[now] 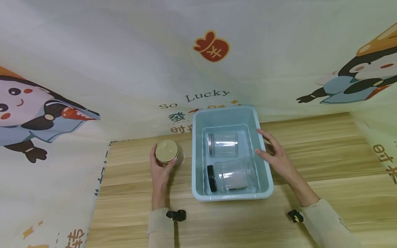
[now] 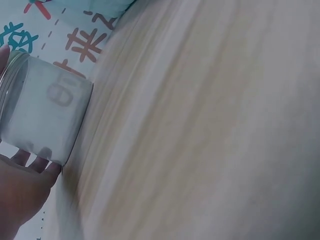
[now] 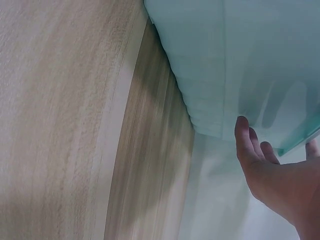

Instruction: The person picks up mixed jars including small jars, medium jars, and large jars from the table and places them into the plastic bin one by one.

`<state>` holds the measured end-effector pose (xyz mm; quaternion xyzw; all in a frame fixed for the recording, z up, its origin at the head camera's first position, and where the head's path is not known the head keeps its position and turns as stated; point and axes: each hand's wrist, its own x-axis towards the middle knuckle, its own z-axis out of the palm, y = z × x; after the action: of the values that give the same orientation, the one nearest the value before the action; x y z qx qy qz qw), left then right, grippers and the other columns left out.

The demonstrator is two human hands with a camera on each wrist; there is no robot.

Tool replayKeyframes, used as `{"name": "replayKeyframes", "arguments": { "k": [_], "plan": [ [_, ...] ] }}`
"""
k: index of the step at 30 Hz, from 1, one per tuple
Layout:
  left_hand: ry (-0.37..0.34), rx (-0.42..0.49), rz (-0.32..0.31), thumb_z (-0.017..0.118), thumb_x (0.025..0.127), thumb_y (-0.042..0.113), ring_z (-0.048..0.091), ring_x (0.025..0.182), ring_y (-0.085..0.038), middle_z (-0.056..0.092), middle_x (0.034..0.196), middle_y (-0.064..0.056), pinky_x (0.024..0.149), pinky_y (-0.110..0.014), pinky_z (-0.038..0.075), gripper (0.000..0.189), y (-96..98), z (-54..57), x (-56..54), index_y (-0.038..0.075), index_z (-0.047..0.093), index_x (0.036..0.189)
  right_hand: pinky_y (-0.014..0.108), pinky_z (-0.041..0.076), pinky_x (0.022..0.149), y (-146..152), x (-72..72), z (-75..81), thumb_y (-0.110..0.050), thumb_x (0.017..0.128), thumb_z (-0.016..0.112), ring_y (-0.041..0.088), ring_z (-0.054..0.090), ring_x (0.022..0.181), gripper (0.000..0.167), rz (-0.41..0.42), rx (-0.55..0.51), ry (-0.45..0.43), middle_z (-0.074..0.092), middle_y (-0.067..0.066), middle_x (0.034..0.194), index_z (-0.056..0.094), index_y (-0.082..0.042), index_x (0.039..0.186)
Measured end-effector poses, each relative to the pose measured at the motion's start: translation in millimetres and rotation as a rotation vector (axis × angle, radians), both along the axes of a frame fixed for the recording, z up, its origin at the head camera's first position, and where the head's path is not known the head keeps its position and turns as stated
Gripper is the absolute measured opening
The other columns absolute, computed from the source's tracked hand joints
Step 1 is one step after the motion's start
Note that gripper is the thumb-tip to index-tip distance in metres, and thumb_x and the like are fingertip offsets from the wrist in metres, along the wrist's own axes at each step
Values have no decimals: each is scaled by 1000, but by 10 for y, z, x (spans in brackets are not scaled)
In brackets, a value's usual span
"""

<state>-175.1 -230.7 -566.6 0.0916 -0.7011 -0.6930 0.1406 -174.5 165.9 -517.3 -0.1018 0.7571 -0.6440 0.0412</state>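
Note:
On the table left of the light-blue plastic basin point(image 1: 196, 155) stands an upright clear jar point(image 2: 47, 107) with a gold lid point(image 1: 166, 151). My left hand point(image 1: 160, 171) grips it, thumb and fingers on either side. My right hand point(image 1: 277, 159) holds the basin's right rim, with fingertips reaching over the edge and other fingers point(image 3: 242, 132) against the outer wall. Inside the basin two clear jars lie on their sides: a smaller jar with a silver lid point(image 1: 211, 144) toward the back, and a larger jar with a black lid point(image 1: 212, 178) toward the front.
The wood-grain table point(image 1: 322, 151) reaches out on both sides of the basin. Behind it hangs a pale printed cloth point(image 1: 266, 44) with cartoon figures and lettering, which also covers the left and right sides.

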Motion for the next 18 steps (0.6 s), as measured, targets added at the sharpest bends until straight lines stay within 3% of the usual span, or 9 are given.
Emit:
{"name": "replayKeyframes", "arguments": {
  "k": [5, 12, 18],
  "plan": [
    [-6, -12, -15, 77, 77, -9, 34, 139, -35, 35, 151, -22, 115, -41, 26, 92, 43, 116, 19, -2, 26, 153, 20, 48, 86, -2, 3, 0, -13, 99, 60, 46, 41, 132, 64, -3, 10, -1, 29, 12, 159, 33, -23, 156],
    [-9, -30, 15, 77, 78, -7, 36, 138, -27, 39, 151, -13, 116, -41, 24, 89, 1, -107, -55, 9, 32, 153, 20, 48, 86, -2, 4, -1, -10, 98, 60, 47, 41, 132, 64, -6, -10, 9, 30, 13, 158, 33, -20, 156],
    [-6, -45, 20, 78, 77, -7, 36, 138, -26, 39, 151, -12, 116, -42, 23, 89, -12, -146, -66, 12, 33, 152, 21, 49, 85, 4, 5, -3, -12, 99, 60, 46, 42, 131, 64, 1, -8, 3, 28, 11, 159, 33, -22, 156]
  ]
}}
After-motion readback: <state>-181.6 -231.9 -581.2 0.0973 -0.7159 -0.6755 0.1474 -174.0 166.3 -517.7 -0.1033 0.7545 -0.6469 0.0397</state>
